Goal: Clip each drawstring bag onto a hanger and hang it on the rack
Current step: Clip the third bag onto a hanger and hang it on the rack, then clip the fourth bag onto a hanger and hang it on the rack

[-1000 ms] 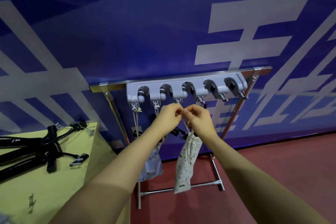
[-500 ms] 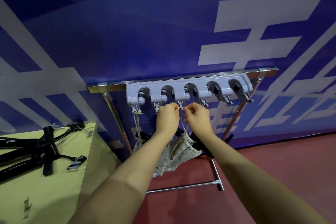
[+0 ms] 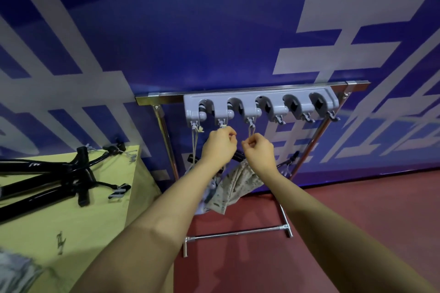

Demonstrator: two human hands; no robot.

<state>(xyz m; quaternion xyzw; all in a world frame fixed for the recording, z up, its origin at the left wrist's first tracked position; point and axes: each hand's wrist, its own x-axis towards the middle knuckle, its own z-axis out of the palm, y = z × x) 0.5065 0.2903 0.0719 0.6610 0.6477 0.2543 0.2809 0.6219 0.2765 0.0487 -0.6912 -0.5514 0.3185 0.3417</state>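
Note:
A grey holder strip (image 3: pixel 259 100) with five clamps and small hooks is fixed on the metal rack (image 3: pixel 238 235). A cream drawstring (image 3: pixel 251 129) loops over the third hook. My right hand (image 3: pixel 260 153) pinches it just below. My left hand (image 3: pixel 220 147) is up beside it under the second hook, its fingertips pinched on the cord. The patterned drawstring bag (image 3: pixel 240 181) hangs bunched below my wrists. Another bag (image 3: pixel 189 171) hangs by its cords (image 3: pixel 195 140) from the first hook, mostly hidden behind my left arm.
A yellow-green table (image 3: pixel 71 221) stands at the left with black clip hangers (image 3: pixel 59 178) lying on it and grey cloth (image 3: pixel 14 273) at its near corner. A blue wall banner rises behind the rack. The floor (image 3: pixel 357 209) is red.
The drawstring now hangs over the third hook. My hands have dropped slightly below the hooks and moved apart. The bag has gone from hanging long to bunched up under my wrists.

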